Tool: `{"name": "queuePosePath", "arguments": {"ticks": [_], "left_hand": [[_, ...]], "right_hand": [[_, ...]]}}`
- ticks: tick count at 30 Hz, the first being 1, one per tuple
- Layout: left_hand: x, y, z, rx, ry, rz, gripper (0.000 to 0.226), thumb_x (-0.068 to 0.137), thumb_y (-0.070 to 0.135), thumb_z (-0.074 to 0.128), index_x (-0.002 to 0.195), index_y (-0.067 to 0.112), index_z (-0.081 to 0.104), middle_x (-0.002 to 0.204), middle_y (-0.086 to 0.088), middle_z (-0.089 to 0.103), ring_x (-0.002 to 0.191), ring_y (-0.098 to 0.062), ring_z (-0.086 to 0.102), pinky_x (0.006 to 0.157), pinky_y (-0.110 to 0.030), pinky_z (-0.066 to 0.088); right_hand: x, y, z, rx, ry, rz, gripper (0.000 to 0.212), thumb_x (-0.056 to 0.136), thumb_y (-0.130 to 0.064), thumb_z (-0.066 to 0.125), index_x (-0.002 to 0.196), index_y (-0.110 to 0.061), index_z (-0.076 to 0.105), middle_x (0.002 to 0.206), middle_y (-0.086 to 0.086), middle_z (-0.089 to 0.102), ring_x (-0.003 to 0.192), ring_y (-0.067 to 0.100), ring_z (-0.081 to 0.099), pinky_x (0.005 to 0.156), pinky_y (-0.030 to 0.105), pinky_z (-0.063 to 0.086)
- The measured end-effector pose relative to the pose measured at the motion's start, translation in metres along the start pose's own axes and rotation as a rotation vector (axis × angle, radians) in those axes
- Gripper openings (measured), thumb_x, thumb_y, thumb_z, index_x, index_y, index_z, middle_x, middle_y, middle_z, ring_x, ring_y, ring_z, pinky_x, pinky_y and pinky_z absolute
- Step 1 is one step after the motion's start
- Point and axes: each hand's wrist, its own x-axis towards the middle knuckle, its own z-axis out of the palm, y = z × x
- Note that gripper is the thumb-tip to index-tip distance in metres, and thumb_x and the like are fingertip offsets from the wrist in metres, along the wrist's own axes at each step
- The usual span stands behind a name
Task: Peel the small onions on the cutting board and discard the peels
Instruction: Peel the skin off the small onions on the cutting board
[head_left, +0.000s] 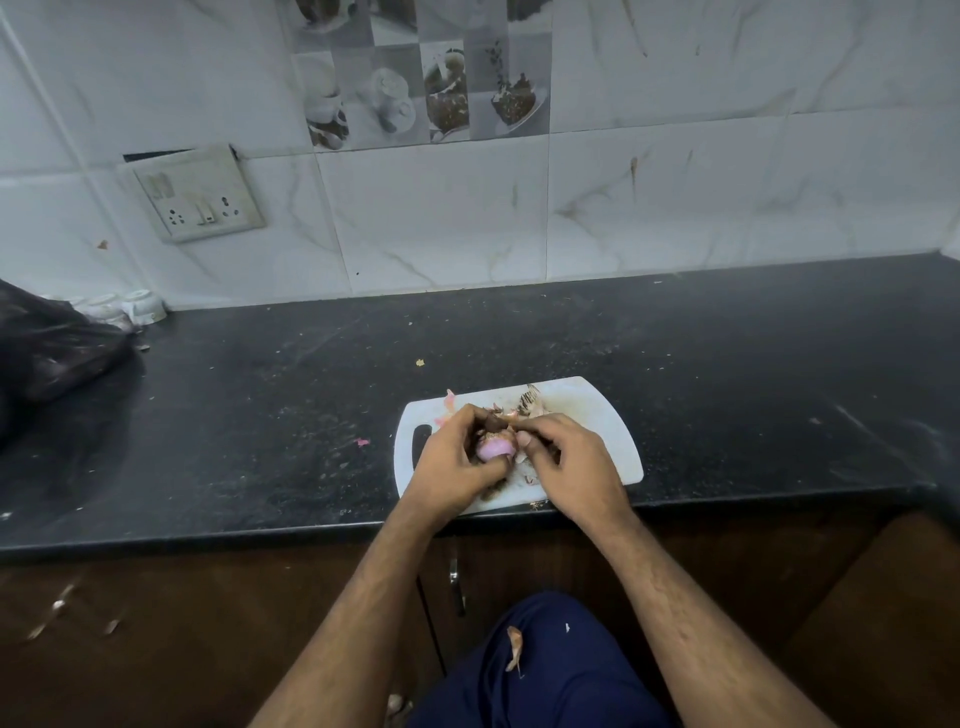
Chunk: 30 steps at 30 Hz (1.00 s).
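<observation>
We note first what cannot be read. The small onion (494, 448) shows only as a pale pink patch between the two hands; most of its body is covered by fingers, so we cannot tell its long axis or which way its root and tip ends point. The near part of the white cutting board (597, 415) is hidden under the hands and wrists. Loose peels (530, 402) lie on the far part of the board, blurred and hard to separate; a pinkish scrap (450, 401) sits at the board's far left edge. We cannot tell whether further onions lie under the hands.

The left hand (457, 462) is curled around the onion, thumb pressed against its near side, holding it just above the board. The right hand (566, 457) has its fingers curled, with thumb and fingertips pinching at the onion's right side; what they pinch appears to be skin, but it is too small to confirm.

The board lies at the near edge of the dark countertop (260, 415), its handle slot (421, 444) at the left end, long side running left to right. A small pink fragment (362, 442) lies on the counter just left of the board. A black plastic bag (52, 353) is cut off at the far left. A dry peel (514, 647) clings to the blue trousers (571, 675) near the bottom.
</observation>
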Motion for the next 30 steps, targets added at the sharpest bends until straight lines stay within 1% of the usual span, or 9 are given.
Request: {"name": "queuePosePath", "arguments": {"ticks": [3,5,8,12,18,22,25,27,30], "left_hand": [[-0.0002,0.0004,0.0005,0.034,0.022,-0.006,0.03,0.083,0.005,0.076,0.106,0.016,0.061,0.099,-0.008,0.074,0.075,-0.009,0.066,0.064,-0.027,0.055],[-0.0002,0.0011,-0.0003,0.064,0.031,-0.008,0.031,0.082,0.003,0.077,0.107,0.015,0.061,0.098,-0.006,0.074,0.077,-0.007,0.067,0.067,-0.024,0.055],[-0.0005,0.0022,-0.0001,0.101,0.046,-0.005,0.033,0.08,0.009,0.078,0.106,0.02,0.061,0.099,-0.004,0.074,0.076,-0.006,0.067,0.071,-0.03,0.06],[-0.0008,0.0032,0.0014,0.119,0.047,-0.02,0.034,0.08,0.006,0.079,0.108,0.017,0.061,0.099,-0.003,0.073,0.074,-0.005,0.068,0.063,-0.026,0.057],[-0.003,0.0069,0.004,0.189,0.058,0.032,0.045,0.073,0.006,0.078,0.112,0.018,0.06,0.106,0.004,0.072,0.102,-0.007,0.07,0.089,-0.025,0.058],[-0.0024,0.0076,0.0067,0.227,0.049,0.071,0.049,0.073,0.0,0.078,0.117,0.013,0.058,0.109,0.003,0.069,0.103,-0.006,0.068,0.092,-0.026,0.057],[-0.001,0.0084,0.0054,0.267,0.065,0.061,0.057,0.071,0.015,0.082,0.124,0.013,0.06,0.116,0.004,0.064,0.107,-0.004,0.066,0.095,-0.021,0.055],[0.0007,0.0075,0.0033,0.248,0.058,0.001,0.063,0.071,0.02,0.085,0.129,0.015,0.062,0.118,0.007,0.066,0.104,0.0,0.068,0.09,-0.018,0.056],[0.0013,0.0074,0.0018,0.183,0.03,-0.067,0.056,0.075,0.005,0.085,0.127,0.013,0.066,0.108,0.011,0.074,0.087,0.007,0.072,0.07,-0.014,0.058]], "right_hand": [[-0.0015,0.0007,-0.0007,0.002,-0.052,-0.017,0.029,0.094,-0.037,0.069,0.123,-0.033,0.072,0.113,-0.017,0.071,0.105,0.003,0.065,0.092,0.03,0.054],[-0.0032,0.0004,-0.0006,0.014,-0.033,-0.032,0.028,0.094,-0.033,0.07,0.121,-0.03,0.074,0.11,-0.014,0.074,0.103,0.003,0.066,0.091,0.031,0.055],[-0.0058,0.0001,0.0004,0.006,-0.022,-0.079,0.025,0.095,-0.027,0.07,0.119,-0.022,0.076,0.107,-0.011,0.076,0.099,0.006,0.068,0.089,0.034,0.056],[-0.007,-0.0002,-0.0008,0.055,-0.007,-0.072,0.023,0.092,-0.021,0.074,0.114,-0.018,0.078,0.1,-0.011,0.077,0.093,0.002,0.069,0.086,0.032,0.057],[-0.0074,-0.0018,-0.0014,0.076,0.009,-0.028,0.018,0.089,-0.025,0.077,0.106,-0.023,0.08,0.089,-0.014,0.075,0.085,0.002,0.068,0.077,0.033,0.057],[-0.0049,-0.0026,-0.0002,0.072,0.005,0.03,0.011,0.087,-0.029,0.078,0.098,-0.027,0.08,0.086,-0.016,0.075,0.08,0.001,0.068,0.075,0.031,0.057],[-0.0046,-0.0033,-0.0014,0.087,0.007,0.05,0.005,0.086,-0.023,0.078,0.09,-0.026,0.08,0.08,-0.016,0.075,0.077,0.002,0.068,0.072,0.03,0.057],[-0.0039,-0.0032,-0.0029,0.092,0.001,0.069,0.006,0.086,-0.022,0.078,0.088,-0.026,0.08,0.079,-0.016,0.075,0.077,0.002,0.068,0.072,0.028,0.056],[-0.0026,-0.0037,-0.0032,0.1,-0.007,0.091,0.007,0.086,-0.021,0.079,0.089,-0.027,0.08,0.079,-0.017,0.075,0.078,0.0,0.068,0.072,0.022,0.055]]}}
